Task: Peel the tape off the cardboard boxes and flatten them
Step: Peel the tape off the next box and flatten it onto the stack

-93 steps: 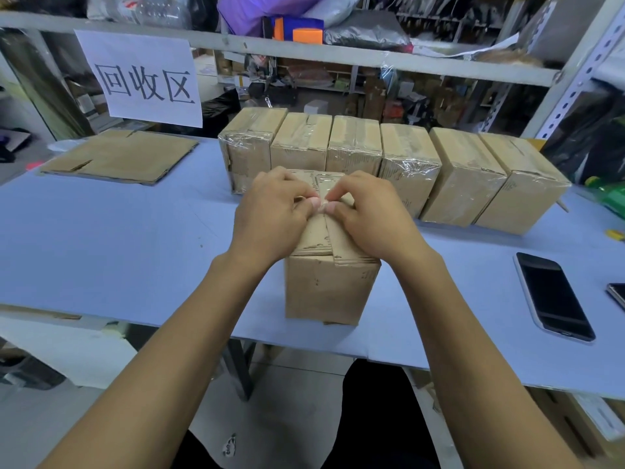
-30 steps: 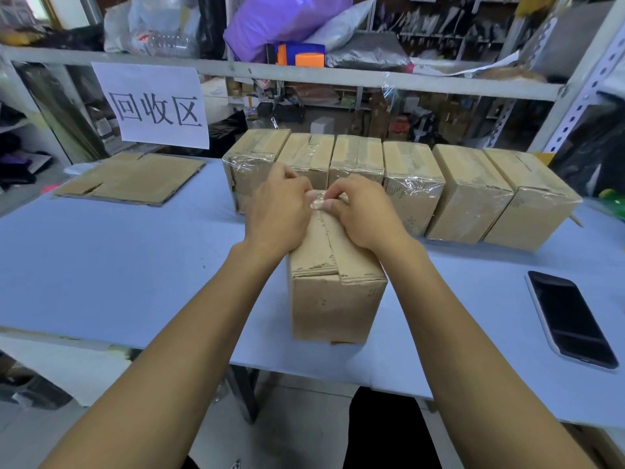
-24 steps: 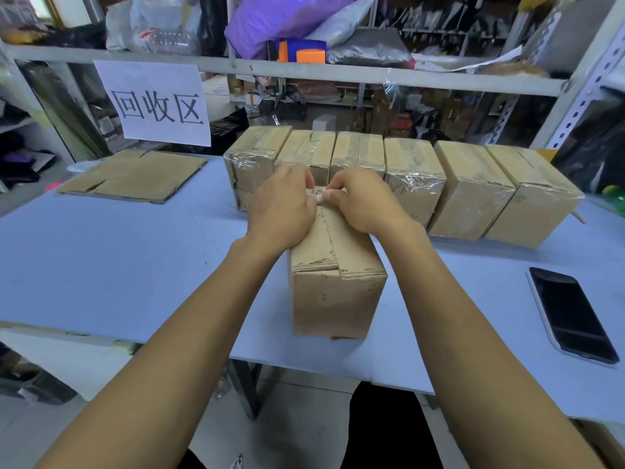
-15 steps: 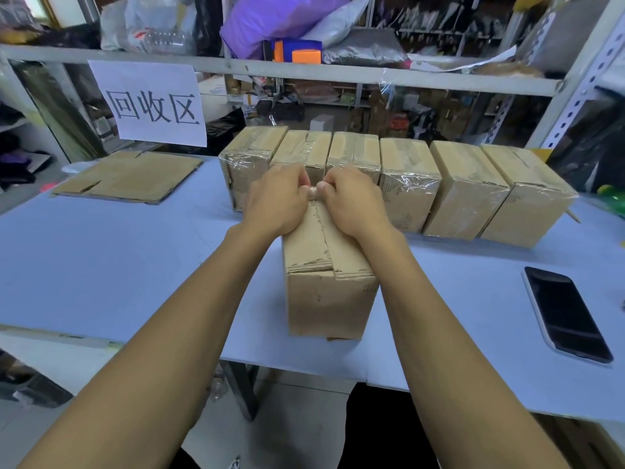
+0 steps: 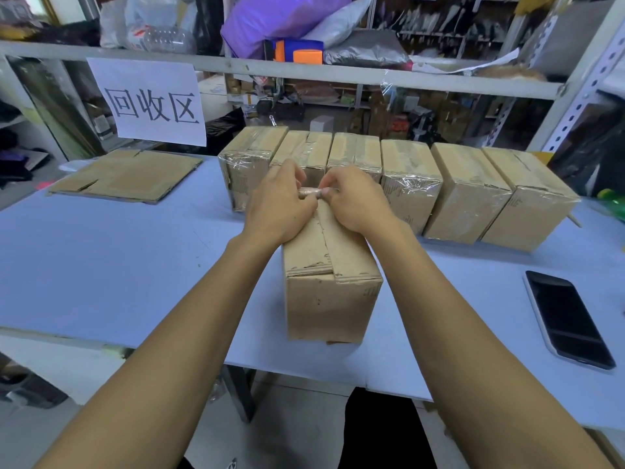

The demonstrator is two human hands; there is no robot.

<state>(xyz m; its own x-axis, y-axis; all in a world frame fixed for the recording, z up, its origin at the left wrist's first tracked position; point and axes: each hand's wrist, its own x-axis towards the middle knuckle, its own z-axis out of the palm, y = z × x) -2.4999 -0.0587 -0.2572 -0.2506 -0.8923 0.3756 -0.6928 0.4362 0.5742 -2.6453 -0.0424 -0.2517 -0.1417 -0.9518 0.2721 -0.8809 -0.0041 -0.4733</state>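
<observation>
A brown cardboard box (image 5: 333,286) stands on the blue table (image 5: 111,258) right in front of me, its top seam bare of tape along the near half. My left hand (image 5: 279,206) and my right hand (image 5: 356,198) meet over the far end of its top. Together they pinch a rolled-up strip of clear tape (image 5: 310,191) that crosses between their fingertips. Behind them stands a row of several taped boxes (image 5: 409,184), wrapped in shiny clear tape.
A flattened cardboard box (image 5: 126,176) lies at the table's back left under a white paper sign (image 5: 150,101). A dark phone (image 5: 568,319) lies at the right. A metal shelf rail (image 5: 372,77) runs behind the boxes.
Both hands have crept from the middle of the box top toward its far end, rolling the tape up with them. More bare seam shows behind them.
</observation>
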